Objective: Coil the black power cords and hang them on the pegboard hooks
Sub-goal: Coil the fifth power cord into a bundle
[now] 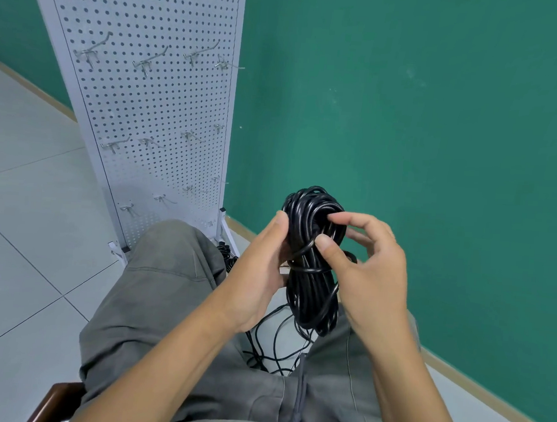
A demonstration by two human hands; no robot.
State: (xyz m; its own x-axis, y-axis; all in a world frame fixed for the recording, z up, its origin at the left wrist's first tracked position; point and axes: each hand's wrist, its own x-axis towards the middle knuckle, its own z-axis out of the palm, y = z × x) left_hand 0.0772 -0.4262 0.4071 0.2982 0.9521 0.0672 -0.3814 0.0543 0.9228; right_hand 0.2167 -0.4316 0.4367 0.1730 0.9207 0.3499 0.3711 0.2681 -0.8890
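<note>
A coiled cord [311,262] sits between the left hand [259,275] and right hand [369,276], above the lap, with loose cord [271,342] on the floor below them and the pegboard [146,102] standing beyond, to their left.

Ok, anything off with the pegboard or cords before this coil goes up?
One hook at the upper right of the pegboard sits askew, pointing sideways past the edge. Loose cord still trails on the floor below the coil. Nothing looks damaged.
</note>
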